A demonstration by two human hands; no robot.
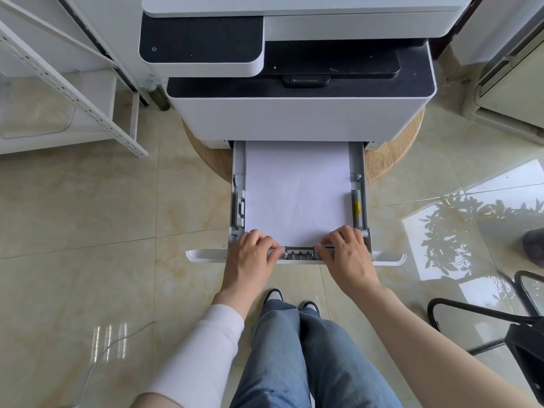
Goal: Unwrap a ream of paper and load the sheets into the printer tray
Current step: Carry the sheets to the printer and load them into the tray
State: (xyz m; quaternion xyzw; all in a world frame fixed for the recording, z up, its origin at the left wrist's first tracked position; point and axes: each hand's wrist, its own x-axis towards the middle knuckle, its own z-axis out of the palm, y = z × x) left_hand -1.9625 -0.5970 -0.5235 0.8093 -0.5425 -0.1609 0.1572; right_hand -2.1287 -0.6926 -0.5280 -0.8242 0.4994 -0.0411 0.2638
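A white and black printer (294, 119) stands on a round wooden stand (388, 160). Its grey paper tray (239, 172) is pulled out toward me. A stack of white sheets (297, 189) lies flat in the tray between the side guides. My left hand (250, 257) grips the tray's near edge at the stack's left corner, fingers curled over the paper edge. My right hand (347, 254) does the same at the right corner. The grey length guide (300, 252) sits between my two hands. No wrapper is in view.
A white metal shelf (73, 92) stands at the left. A black chair base (500, 319) is at the lower right, and a beige floor unit (515, 92) at the upper right. A thin white cable (97, 363) lies on the glossy tiled floor. My knees are below the tray.
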